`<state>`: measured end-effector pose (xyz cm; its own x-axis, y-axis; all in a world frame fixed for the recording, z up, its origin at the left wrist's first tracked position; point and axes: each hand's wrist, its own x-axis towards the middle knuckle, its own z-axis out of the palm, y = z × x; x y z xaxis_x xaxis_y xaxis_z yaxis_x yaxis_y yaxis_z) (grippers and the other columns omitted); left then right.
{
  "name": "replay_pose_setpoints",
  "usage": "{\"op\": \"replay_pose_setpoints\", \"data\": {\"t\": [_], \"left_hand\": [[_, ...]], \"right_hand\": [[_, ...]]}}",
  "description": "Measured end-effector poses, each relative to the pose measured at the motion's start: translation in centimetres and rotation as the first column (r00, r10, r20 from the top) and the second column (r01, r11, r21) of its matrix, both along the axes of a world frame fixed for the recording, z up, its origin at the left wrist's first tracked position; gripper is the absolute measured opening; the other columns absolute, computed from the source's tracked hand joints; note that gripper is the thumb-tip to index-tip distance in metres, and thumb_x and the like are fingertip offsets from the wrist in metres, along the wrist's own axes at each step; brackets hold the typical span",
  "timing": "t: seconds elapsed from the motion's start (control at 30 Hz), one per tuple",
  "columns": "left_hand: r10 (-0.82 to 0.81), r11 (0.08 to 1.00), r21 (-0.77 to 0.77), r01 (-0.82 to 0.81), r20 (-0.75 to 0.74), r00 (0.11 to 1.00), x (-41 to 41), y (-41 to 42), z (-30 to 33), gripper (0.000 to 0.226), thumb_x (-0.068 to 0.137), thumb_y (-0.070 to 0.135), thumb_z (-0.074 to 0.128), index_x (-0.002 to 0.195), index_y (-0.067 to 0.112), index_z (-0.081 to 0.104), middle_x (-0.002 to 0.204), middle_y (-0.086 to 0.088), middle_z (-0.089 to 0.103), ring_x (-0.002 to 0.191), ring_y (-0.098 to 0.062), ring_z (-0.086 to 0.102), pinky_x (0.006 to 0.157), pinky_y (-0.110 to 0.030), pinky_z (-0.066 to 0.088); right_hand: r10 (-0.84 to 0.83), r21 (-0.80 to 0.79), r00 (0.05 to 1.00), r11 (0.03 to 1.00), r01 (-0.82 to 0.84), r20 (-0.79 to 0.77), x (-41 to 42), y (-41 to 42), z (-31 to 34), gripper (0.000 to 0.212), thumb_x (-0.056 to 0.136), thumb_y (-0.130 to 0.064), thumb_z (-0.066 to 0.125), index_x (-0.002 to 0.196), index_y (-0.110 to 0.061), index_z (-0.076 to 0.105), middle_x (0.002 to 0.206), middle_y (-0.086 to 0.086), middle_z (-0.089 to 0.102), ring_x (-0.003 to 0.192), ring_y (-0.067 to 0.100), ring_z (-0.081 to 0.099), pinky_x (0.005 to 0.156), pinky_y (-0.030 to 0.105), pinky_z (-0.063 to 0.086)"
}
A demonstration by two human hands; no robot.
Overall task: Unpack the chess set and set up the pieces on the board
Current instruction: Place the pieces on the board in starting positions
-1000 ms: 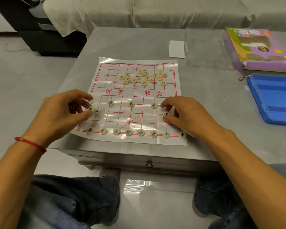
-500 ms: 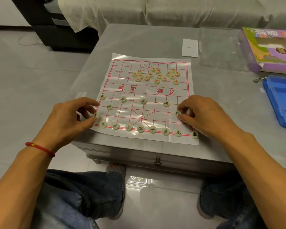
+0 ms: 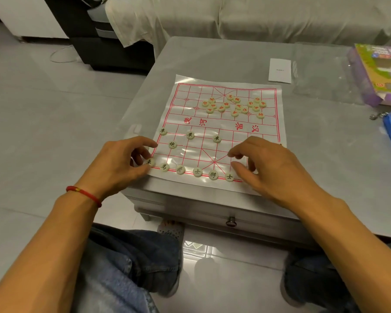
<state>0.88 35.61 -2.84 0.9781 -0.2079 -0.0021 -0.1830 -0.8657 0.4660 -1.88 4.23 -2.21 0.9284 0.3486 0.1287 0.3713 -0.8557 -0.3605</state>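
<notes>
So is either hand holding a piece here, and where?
The left hand pinches the corner piece by its rim, on the board. The right hand hovers curled; whether it holds anything cannot be told.

White card (image 3: 279, 70) on table (image 3: 212, 57); sofa (image 3: 257, 16) behind.

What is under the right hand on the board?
The right hand covers the board's near right corner. Any pieces beneath are hidden; the black-lettered piece beside its thumb shows.
</notes>
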Motion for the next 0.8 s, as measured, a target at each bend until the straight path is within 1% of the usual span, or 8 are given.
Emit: {"op": "replay_pose_setpoints", "data": {"t": [0.1,0.17,0.3,0.53,0.7,0.8], "left_hand": [[-0.002,1.000,0.016,0.002,-0.030,1.000,0.0,0.6,-0.3,0.048,0.082,0.028,0.072,0.128,0.027,0.056,0.099,0.007,0.064,0.081,-0.009,0.060,0.079,-0.026,0.054],[-0.002,1.000,0.011,0.003,-0.037,0.999,-0.1,0.7,-0.5,0.048,0.083,0.027,0.071,0.128,0.028,0.055,0.100,0.008,0.063,0.082,-0.010,0.060,0.079,-0.025,0.053],[-0.008,1.000,0.004,0.008,-0.033,0.999,0.1,0.7,-0.7,0.047,0.083,0.025,0.072,0.127,0.028,0.057,0.100,0.009,0.061,0.081,-0.011,0.059,0.082,-0.029,0.054],[-0.034,0.999,-0.002,0.034,-0.014,0.999,0.3,0.6,-0.9,0.047,0.083,0.023,0.073,0.128,0.028,0.057,0.103,0.008,0.064,0.081,-0.010,0.060,0.082,-0.027,0.054],[-0.038,0.999,0.008,0.038,-0.023,0.999,0.5,0.4,-0.8,0.050,0.083,0.024,0.073,0.129,0.029,0.056,0.103,0.009,0.062,0.081,-0.011,0.059,0.082,-0.028,0.055],[-0.030,1.000,0.003,0.030,-0.034,0.999,0.5,0.4,-0.8,0.050,0.083,0.024,0.073,0.129,0.029,0.056,0.103,0.009,0.062,0.082,-0.012,0.060,0.083,-0.030,0.055]], "right_hand": [[0.040,0.027,0.999,0.999,-0.040,0.005,0.1,1.6,-0.2,0.027,0.098,-0.038,0.054,0.122,-0.031,0.062,0.115,-0.011,0.061,0.085,0.001,0.047,0.079,0.033,0.054],[0.056,0.047,0.998,0.997,-0.057,0.024,0.1,2.5,-0.4,0.024,0.098,-0.036,0.055,0.120,-0.030,0.064,0.113,-0.010,0.062,0.083,0.001,0.047,0.077,0.035,0.055],[0.069,0.079,0.994,0.994,-0.076,0.081,0.2,4.1,-0.5,0.020,0.098,-0.033,0.055,0.113,-0.028,0.067,0.103,-0.010,0.063,0.079,0.001,0.047,0.070,0.034,0.055],[0.078,0.074,0.995,0.994,-0.083,0.067,-0.2,4.5,-0.9,0.019,0.098,-0.032,0.054,0.112,-0.030,0.067,0.103,-0.012,0.063,0.079,0.002,0.049,0.072,0.032,0.055],[0.053,0.086,0.996,0.995,-0.059,0.065,-0.6,3.8,-1.4,0.018,0.097,-0.031,0.056,0.111,-0.030,0.067,0.102,-0.013,0.063,0.078,0.001,0.049,0.071,0.034,0.055],[0.036,0.091,0.998,0.995,-0.040,0.048,-1.0,3.2,-1.6,0.018,0.097,-0.032,0.056,0.112,-0.030,0.067,0.103,-0.014,0.063,0.079,0.001,0.050,0.074,0.032,0.055]]}}
